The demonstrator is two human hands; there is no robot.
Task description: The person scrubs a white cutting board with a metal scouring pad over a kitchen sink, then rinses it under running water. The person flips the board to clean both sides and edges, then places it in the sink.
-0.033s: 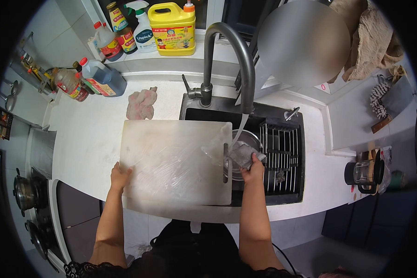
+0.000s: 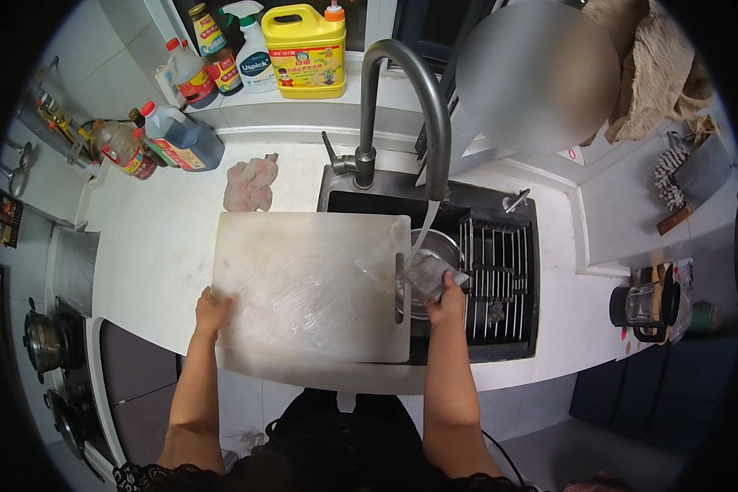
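A large white cutting board (image 2: 303, 287), wet on its surface, lies across the counter and over the left part of the dark sink (image 2: 536, 328). My left hand (image 2: 213, 313) grips the board's left edge, thumb on top. Near the board's handle slot, my right hand (image 2: 445, 303) is closed on a grey cloth (image 2: 430, 272). Water runs from the curved grey faucet (image 2: 441, 123) down by the cloth and the board's right end. Beneath the cloth, a round metal bowl (image 2: 443, 244) shows in part inside the sink.
A black dish rack (image 2: 508, 271) fills the sink's right side. A crumpled pinkish rag (image 2: 252, 182) lies behind the board. Bottles, a spray bottle (image 2: 254, 57) and a yellow jug (image 2: 307, 53) line the back left. At the far right stands a blender jug (image 2: 648, 305).
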